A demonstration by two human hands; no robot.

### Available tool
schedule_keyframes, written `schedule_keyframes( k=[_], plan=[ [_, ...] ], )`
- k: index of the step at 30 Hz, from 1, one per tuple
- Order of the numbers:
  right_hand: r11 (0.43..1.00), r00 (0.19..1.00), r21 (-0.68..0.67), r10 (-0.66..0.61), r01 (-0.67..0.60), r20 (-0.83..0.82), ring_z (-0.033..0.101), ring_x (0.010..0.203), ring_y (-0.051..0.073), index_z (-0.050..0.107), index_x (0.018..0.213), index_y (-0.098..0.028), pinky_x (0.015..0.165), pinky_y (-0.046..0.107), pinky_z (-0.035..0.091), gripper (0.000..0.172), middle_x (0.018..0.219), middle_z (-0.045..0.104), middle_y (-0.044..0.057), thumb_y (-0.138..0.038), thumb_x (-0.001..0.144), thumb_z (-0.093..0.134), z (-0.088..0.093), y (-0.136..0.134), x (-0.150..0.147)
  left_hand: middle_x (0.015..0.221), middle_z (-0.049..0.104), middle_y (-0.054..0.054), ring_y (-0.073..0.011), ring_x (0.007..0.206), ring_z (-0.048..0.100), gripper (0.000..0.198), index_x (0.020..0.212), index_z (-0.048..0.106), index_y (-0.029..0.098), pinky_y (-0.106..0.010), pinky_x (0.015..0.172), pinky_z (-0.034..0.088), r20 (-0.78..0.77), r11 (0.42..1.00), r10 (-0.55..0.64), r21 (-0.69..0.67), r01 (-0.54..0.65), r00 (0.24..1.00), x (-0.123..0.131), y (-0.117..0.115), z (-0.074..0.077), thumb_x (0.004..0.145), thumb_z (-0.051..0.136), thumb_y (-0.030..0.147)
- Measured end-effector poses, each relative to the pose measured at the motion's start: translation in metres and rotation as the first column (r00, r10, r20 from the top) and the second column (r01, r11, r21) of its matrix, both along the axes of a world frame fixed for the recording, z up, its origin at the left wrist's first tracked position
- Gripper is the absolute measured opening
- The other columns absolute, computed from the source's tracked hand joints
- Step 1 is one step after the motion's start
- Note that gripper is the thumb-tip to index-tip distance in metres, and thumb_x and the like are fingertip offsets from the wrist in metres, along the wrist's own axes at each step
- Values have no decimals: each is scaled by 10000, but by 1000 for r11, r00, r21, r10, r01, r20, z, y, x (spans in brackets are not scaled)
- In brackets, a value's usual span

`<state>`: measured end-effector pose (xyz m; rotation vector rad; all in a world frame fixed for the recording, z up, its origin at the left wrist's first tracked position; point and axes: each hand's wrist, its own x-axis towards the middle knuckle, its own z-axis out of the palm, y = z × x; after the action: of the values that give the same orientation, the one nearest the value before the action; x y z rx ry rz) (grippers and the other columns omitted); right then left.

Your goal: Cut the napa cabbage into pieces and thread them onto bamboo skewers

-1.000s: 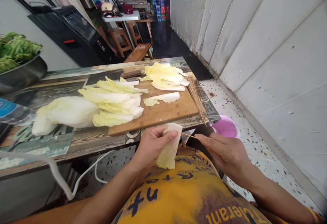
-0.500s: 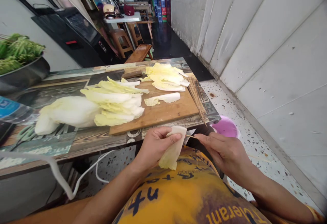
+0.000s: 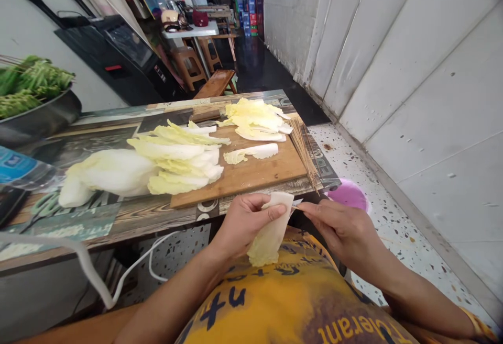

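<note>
Cabbage leaf (image 3: 271,236) is pinched btwn thumb & fingers of L hand (image 3: 245,223), lower ctr of frame. Thin stick (image 3: 296,207) is pinched by R hand (image 3: 346,229), lower R of ctr, at leaf's edge. Other leaves (image 3: 257,116) are piled on board (image 3: 263,174), mid-frame.

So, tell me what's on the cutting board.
The cutting board bears a yellowish leaf pile at back right, a cabbage strip nearer the middle, part of a larger leaf pile at left, with skewers along its right edge. The board under the leaves is hidden.

Cabbage leaves (image 3: 255,114) lie on the board (image 3: 263,170) — skewers (image 3: 304,151) at its right.
</note>
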<state>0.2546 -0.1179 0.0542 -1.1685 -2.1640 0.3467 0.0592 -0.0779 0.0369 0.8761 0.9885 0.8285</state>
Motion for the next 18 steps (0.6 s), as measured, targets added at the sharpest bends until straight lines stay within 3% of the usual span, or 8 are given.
schedule_keyframes(
  k=[5,10,14,18],
  plan=[
    [1000,1000,-28,3,-3,-2,640,765,134,626,1120,-194,642,231,481,248,892,702,46,-168,934,463,3,8,5,679,707,-29,-109,533,577,245,717,751,159,-205,517,453,23,999,44,-31,-43,999,-5,3,-1,573,833,339],
    [995,997,-62,79,-79,0,642,813,127,608,1135,-212,671,228,486,257,954,706,38,-136,929,473,0,7,20,706,722,-40,-148,591,618,235,769,765,166,-229,537,477,-25,990,107,93,-104,994,-21,4,-9,608,815,330],
    [996,994,-25,85,-86,-63,637,787,122,602,1115,-209,654,219,476,249,923,698,35,-117,924,471,-1,2,19,705,726,-43,-148,578,612,226,770,771,171,-232,520,475,-80,980,80,187,-63,994,-24,2,-3,623,802,340],
    [992,990,-53,114,-118,-87,588,641,106,628,961,-194,559,207,432,173,748,644,14,-144,929,464,-1,0,5,739,735,-56,-172,633,643,172,733,772,168,-247,562,499,-144,957,-62,272,100,988,-13,-1,8,639,788,311]
  ],
)
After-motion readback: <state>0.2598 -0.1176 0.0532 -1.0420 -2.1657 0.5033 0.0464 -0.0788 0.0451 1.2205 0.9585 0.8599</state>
